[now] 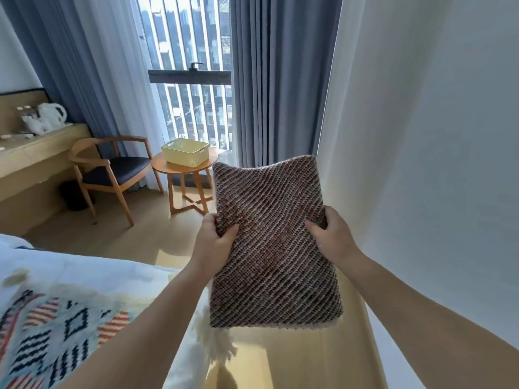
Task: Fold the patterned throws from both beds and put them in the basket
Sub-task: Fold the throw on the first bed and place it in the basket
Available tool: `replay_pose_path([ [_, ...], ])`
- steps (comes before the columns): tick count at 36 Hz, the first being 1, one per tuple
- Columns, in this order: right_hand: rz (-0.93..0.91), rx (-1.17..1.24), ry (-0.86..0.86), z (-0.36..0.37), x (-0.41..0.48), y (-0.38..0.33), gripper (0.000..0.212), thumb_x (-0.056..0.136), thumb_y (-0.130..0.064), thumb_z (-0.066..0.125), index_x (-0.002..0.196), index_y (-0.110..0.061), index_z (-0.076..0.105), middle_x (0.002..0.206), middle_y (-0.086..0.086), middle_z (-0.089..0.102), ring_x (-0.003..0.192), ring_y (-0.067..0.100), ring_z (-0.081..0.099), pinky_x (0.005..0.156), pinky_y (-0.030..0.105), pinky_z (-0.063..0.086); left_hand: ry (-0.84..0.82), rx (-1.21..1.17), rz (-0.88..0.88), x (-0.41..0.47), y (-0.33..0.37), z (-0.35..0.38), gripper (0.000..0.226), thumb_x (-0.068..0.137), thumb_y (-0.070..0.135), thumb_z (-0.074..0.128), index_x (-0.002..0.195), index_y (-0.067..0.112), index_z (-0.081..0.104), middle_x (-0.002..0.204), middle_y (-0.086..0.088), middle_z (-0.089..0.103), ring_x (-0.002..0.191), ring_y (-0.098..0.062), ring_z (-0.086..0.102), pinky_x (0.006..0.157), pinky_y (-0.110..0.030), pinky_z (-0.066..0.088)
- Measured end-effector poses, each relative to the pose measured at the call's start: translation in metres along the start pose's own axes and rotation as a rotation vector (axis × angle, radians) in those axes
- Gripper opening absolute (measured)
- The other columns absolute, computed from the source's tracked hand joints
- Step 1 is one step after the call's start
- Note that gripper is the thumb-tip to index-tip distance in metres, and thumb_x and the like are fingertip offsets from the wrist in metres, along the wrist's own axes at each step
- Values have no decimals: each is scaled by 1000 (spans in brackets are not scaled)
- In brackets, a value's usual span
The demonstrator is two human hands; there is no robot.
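Folded brown woven throw (273,242), held up in mid-air over the floor between bed and wall. Left hand (211,242) on its left edge, fingers (229,230) curled tight onto the weave; right hand (332,237) on the right edge, fingers (316,226) pinching the fabric likewise. Beyond it, pale yellow basket (185,151) on the round wooden tabletop (160,164) by the window, well apart from the throw. Second patterned throw (56,332), tasselled, spread on the white bed (98,268) at lower left. Wooden chair (112,169) beside the round tabletop; white kettle (54,115) on the desk. No readable writing or labels anywhere.
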State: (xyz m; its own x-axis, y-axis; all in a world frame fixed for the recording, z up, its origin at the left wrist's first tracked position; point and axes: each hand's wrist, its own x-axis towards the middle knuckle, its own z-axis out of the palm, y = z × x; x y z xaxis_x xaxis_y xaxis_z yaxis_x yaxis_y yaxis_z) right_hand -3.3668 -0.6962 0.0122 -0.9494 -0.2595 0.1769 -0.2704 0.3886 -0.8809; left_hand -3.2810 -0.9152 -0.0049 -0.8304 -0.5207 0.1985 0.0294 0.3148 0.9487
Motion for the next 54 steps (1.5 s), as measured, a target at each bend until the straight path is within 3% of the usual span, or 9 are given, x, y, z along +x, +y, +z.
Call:
replay_pose_path([
  [5,29,30,9,32,87,6,33,93,-26,59,123,-15,53,107,-5,60,98,13,57,82,25,43,-36,-32,-48,96,-25,6,24,89,23,65,108,19,51,99,7,65,90,-7,63,75,-26,49],
  [10,49,61,23,59,163,8,33,92,-27,60,123,-17,53,105,-9,59,93,7,56,73,15,41,-53,-6,-46,179,-37,7,28,89,24,65,112,19,51,100,11,63,91,-3,60,72,-19,46],
  [20,70,43,-8,98,299,34,31,91,-27,62,121,-21,55,114,-2,60,103,16,58,92,30,45,-61,-2,-97,298,-66,28,27,89,25,65,112,22,51,98,13,64,91,-1,61,72,-17,47],
  [23,83,38,-37,111,342,49,30,91,-28,62,120,-23,55,110,-4,62,104,17,59,96,37,47,-40,-11,-130,331,-76,40,25,90,23,65,111,21,51,96,13,64,83,4,62,62,-12,49],
  [32,48,75,-123,137,491,83,28,92,-23,62,119,-17,56,105,-5,61,97,14,57,86,28,44,45,27,-203,452,-104,90,29,90,22,63,116,19,51,103,3,66,91,-8,64,70,-19,51],
  [37,37,97,-175,138,575,92,24,93,-23,60,115,-22,54,103,-8,60,94,11,57,84,27,43,63,48,-229,521,-103,123,27,91,17,60,115,21,50,98,5,65,87,-5,63,61,-13,47],
  [45,22,82,-215,149,683,107,24,92,-22,61,115,-24,57,104,-8,64,98,14,61,92,35,49,79,5,-277,612,-115,150,33,89,22,63,119,23,48,105,3,67,96,-13,65,86,-37,55],
  [51,22,54,-212,177,751,113,24,93,-21,60,116,-21,57,104,-6,63,97,15,59,87,30,45,74,58,-262,682,-135,154,21,89,18,62,106,23,50,99,-5,68,87,-19,68,78,-42,58],
  [54,28,72,-226,198,785,114,18,94,-18,59,111,-22,55,96,-14,59,91,11,58,81,27,43,65,-5,-268,721,-153,150,25,82,22,65,103,28,52,103,-3,69,95,-17,68,86,-45,55],
])
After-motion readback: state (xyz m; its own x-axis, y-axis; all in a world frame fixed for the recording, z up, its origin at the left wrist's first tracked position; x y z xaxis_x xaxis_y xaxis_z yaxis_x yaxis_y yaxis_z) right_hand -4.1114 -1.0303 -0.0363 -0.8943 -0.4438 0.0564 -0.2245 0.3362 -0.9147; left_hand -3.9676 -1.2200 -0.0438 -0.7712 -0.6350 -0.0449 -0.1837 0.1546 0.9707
